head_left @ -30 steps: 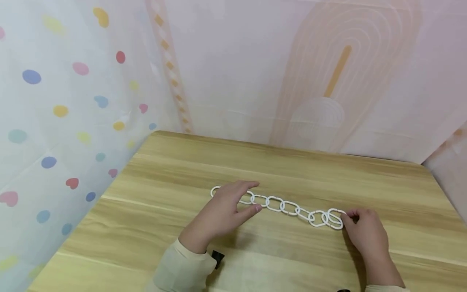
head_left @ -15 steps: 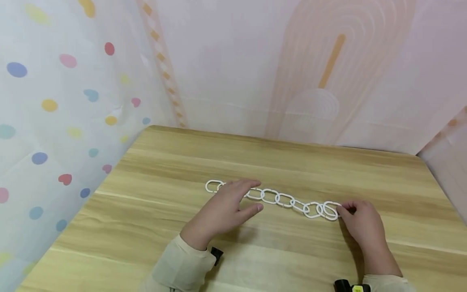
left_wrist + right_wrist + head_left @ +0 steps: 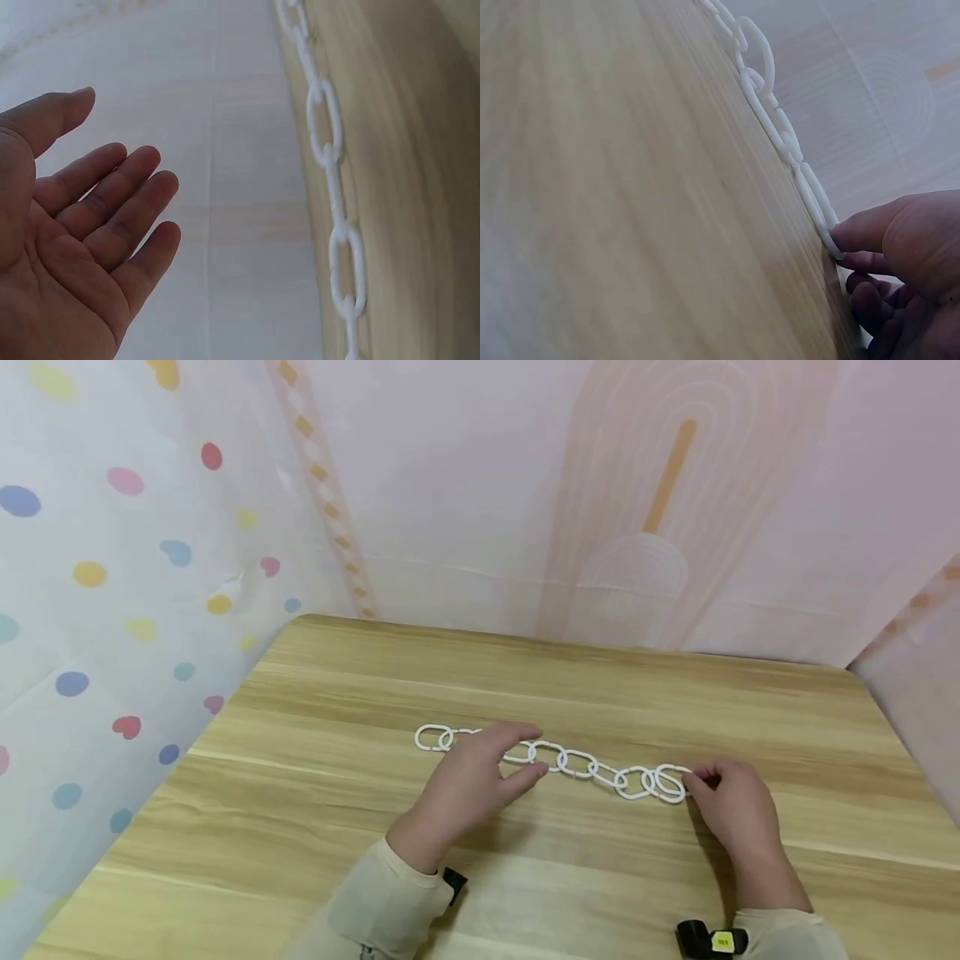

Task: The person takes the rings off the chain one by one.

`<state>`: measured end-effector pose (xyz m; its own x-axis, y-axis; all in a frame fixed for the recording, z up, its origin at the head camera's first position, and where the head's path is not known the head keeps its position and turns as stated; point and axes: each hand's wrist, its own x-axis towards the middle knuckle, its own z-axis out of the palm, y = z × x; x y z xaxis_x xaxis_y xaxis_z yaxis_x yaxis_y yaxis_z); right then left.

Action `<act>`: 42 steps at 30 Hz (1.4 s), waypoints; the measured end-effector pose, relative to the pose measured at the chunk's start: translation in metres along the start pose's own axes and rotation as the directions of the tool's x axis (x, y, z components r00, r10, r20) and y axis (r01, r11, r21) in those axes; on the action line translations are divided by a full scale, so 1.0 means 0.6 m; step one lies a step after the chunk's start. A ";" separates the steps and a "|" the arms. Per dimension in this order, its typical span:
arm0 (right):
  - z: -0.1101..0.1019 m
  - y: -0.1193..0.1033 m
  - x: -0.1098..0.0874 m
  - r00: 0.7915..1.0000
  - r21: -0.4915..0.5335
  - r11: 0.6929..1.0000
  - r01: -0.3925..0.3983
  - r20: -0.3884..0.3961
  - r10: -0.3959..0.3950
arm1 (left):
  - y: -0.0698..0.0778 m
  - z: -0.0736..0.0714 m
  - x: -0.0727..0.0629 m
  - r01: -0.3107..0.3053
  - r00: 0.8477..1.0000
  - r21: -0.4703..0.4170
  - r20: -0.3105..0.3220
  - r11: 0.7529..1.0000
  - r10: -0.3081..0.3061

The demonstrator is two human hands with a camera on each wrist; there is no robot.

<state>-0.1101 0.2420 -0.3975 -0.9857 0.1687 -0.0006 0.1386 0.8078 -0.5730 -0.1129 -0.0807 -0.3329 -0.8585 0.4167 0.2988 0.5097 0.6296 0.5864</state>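
A white plastic chain (image 3: 577,751) of several oval links lies stretched across the wooden table (image 3: 600,693). At its right end, my right hand (image 3: 738,806) pinches the last link between thumb and forefinger. The right wrist view shows this pinch up close, with the end link (image 3: 814,202) near the table surface and the other fingers curled below. My left hand (image 3: 476,785) hovers over the left part of the chain, hiding some links in the head view. Its fingers are relaxed and hold nothing; the left wrist view shows the bare palm (image 3: 67,292) apart from the chain.
A white wall cloth with coloured dots (image 3: 90,574) stands along the table's left side. Behind the far edge hangs a pale pink cloth with an arch pattern (image 3: 637,560). Black wrist devices (image 3: 693,937) sit at both sleeves.
The head view has shifted a little. My left hand has slid slightly right relative to the chain, uncovering its leftmost links. My right hand keeps its pinch on the end link.
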 end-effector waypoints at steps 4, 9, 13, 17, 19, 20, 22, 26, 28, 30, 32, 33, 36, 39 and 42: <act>0.002 -0.003 0.001 1.000 0.008 1.000 -0.005 0.005 0.005 | 0.007 0.017 0.005 -0.030 0.998 0.010 0.062 1.000 0.029; 0.003 -0.007 -0.002 1.000 0.006 1.000 -0.013 0.006 0.013 | 0.022 0.038 0.012 -0.049 0.986 0.067 0.163 0.997 0.037; 0.005 -0.009 -0.005 1.000 0.009 1.000 -0.020 0.002 0.020 | 0.035 0.055 0.022 -0.060 0.975 0.108 0.218 0.992 0.035; 0.008 -0.013 -0.009 1.000 0.008 1.000 -0.019 -0.004 0.019 | 0.042 0.070 0.033 -0.076 0.972 0.108 0.227 0.991 0.050; 0.010 -0.016 -0.010 1.000 0.010 1.000 -0.015 -0.007 0.015 | 0.043 0.077 0.038 -0.084 0.973 0.110 0.223 0.990 0.058; 0.011 -0.017 -0.010 1.000 0.010 1.000 -0.013 -0.008 0.013 | 0.043 0.080 0.040 -0.085 0.973 0.114 0.223 0.990 0.057; 0.012 -0.021 -0.010 1.000 0.013 1.000 -0.012 -0.010 0.012 | 0.044 0.087 0.045 -0.085 0.972 0.133 0.228 0.987 0.053; 0.013 -0.026 -0.009 1.000 0.017 1.000 -0.020 -0.009 0.020 | 0.049 0.097 0.056 -0.077 0.966 0.169 0.255 0.983 0.032; 0.012 -0.027 -0.008 1.000 0.021 0.999 -0.024 -0.002 0.024 | 0.052 0.102 0.061 -0.078 0.962 0.175 0.271 0.981 0.028; 0.012 -0.028 -0.008 0.999 0.023 0.999 -0.032 0.006 0.031 | 0.054 0.105 0.066 -0.084 0.958 0.182 0.287 0.980 0.028; 0.011 -0.029 -0.008 0.999 0.026 0.999 -0.035 0.012 0.035 | 0.058 0.109 0.071 -0.095 0.953 0.187 0.300 0.978 0.035; 0.011 -0.029 -0.008 0.999 0.028 0.999 -0.036 0.013 0.036 | 0.059 0.111 0.073 -0.103 0.952 0.192 0.305 0.976 0.040; 0.011 -0.030 -0.009 0.999 0.027 0.999 -0.036 0.010 0.036 | 0.063 0.119 0.080 -0.123 0.946 0.218 0.320 0.968 0.048; 0.010 -0.030 -0.009 0.999 0.024 0.999 -0.032 0.007 0.032 | 0.068 0.130 0.088 -0.116 0.941 0.233 0.338 0.965 0.032; 0.009 -0.030 -0.008 1.000 0.020 0.999 -0.029 0.008 0.029 | 0.074 0.142 0.098 -0.088 0.928 0.230 0.371 0.969 -0.004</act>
<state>-0.1083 0.2236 -0.3913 -0.9819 0.1878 -0.0237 0.1655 0.7913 -0.5887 -0.1361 0.0279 -0.3533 -0.7783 0.6279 -0.0044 0.5823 0.7244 0.3689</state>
